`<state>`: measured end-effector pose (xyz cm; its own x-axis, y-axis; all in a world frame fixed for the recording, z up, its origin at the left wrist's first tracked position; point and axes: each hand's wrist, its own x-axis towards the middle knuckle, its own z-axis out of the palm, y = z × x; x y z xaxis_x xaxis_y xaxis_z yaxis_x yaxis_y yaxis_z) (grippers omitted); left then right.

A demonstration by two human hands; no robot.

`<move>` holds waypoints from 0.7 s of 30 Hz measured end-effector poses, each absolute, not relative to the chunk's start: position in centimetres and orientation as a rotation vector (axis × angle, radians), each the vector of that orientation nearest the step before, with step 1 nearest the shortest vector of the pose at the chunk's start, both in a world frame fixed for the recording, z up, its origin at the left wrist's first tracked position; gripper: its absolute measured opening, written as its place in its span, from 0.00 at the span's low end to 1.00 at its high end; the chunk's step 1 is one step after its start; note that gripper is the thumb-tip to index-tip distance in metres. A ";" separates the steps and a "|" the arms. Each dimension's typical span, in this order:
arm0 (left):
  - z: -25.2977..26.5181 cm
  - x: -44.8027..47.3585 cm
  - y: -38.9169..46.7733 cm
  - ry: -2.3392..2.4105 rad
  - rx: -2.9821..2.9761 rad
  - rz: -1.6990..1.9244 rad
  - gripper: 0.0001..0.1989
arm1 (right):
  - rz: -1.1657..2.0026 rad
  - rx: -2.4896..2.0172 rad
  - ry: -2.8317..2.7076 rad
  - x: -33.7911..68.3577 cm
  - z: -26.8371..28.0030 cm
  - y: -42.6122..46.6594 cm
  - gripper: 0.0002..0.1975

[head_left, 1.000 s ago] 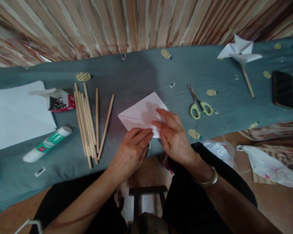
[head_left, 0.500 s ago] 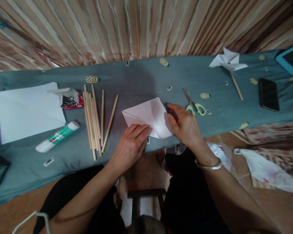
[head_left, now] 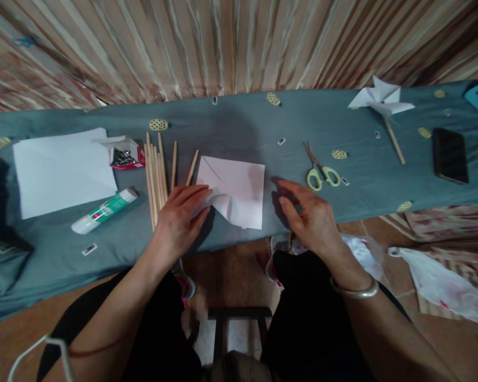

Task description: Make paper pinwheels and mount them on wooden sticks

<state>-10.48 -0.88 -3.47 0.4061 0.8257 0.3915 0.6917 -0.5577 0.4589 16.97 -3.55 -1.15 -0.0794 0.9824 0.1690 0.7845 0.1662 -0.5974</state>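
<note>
A white sheet of paper (head_left: 245, 183) lies on the cloth before me, with a dark slanting line near its upper left corner and a curled flap along its lower left side. At that left side is my left hand (head_left: 179, 215), its fingers stretched over the paper's edge and its thumb apart from them. Whether the fingertips press on the paper I cannot tell. My right hand (head_left: 313, 215) hovers to the right of the sheet, thumb and fingers apart, holding nothing. Green-handled scissors (head_left: 321, 168) lie just beyond it, blades pointing away.
Wooden sticks (head_left: 155, 175) lie left of the sheet, partly behind my left hand. Further left are a glue stick (head_left: 103, 211), a red box of metal pieces (head_left: 125, 156) and a paper stack (head_left: 63, 170). A paper pinwheel (head_left: 382, 98) and a phone (head_left: 450, 155) lie right.
The sheet has turned and now lies squarer to the table edge, its flap curling up. My left hand has moved left; my right hand has come away from the paper.
</note>
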 end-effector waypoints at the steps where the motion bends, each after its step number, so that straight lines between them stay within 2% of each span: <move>1: -3.4 -10.4 -1.1 1.348 2.446 0.865 0.14 | 0.383 -1.643 -1.950 17.1 -1.3 -3.0 0.19; 4: -3.2 -10.2 -1.5 1.383 2.482 0.781 0.15 | 0.272 -1.577 -2.025 17.0 -2.1 -0.9 0.24; 10: -3.2 -10.0 -1.6 1.409 2.500 0.693 0.18 | 0.365 -1.522 -2.131 15.4 -3.4 3.0 0.27; 21: -4.0 -9.9 0.0 1.343 2.452 0.790 0.21 | 0.431 -1.594 -2.048 18.0 -1.7 -0.6 0.20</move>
<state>-9.92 -0.03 -4.02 0.4328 0.8332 0.3442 0.7057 -0.5508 0.4457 18.00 -0.61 -1.66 -0.1848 0.9633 0.1946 0.8029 0.2622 -0.5353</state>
